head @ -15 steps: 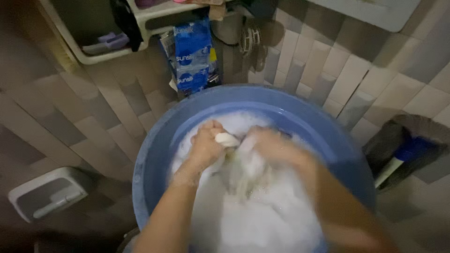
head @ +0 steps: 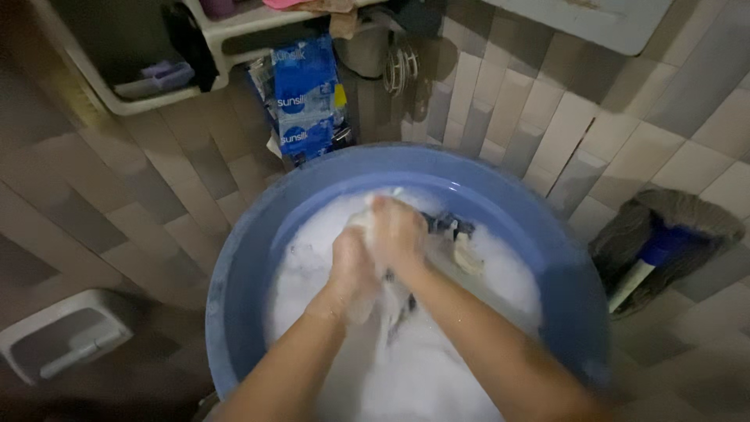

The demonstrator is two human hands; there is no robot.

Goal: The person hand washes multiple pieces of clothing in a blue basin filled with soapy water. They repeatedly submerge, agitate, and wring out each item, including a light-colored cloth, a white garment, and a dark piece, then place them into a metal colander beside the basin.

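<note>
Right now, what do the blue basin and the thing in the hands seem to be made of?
The blue basin looks like moulded plastic: smooth, evenly coloured, with a soft sheen on its rounded rim. The thing in the left hand and right hand seems to be wet cloth, pale and limp, folding among white foam; the fibre cannot be told.

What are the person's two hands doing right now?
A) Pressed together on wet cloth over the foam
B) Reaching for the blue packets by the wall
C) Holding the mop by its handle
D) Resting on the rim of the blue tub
A: the left hand and right hand are bunched together on pale wet cloth above the foam inside the blue tub.
</note>
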